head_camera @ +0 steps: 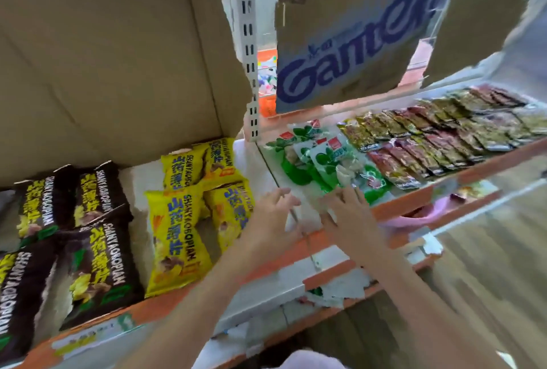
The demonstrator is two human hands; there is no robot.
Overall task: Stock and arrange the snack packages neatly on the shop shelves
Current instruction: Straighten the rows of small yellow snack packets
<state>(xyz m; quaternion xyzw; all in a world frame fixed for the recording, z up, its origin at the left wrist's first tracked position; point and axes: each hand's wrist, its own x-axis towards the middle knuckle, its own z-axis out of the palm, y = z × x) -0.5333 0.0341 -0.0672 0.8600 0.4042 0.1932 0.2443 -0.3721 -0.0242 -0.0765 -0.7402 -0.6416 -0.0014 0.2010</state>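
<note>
Hands are reaching over the shelf (260,170) gap between stacks. Your left hand (273,214) is hovering with fingers spread, holding nothing, just right of the yellow packs (177,235). Your right hand (347,212) is lying flat, fingers straight, touching the near edge of the green packs (322,161). Looks like you're squaring up the green pile. Next move is probably needing both palms to be nudging the loose packs into line, away from the near edge. Dark packs (88,250) are sitting far left.
</note>
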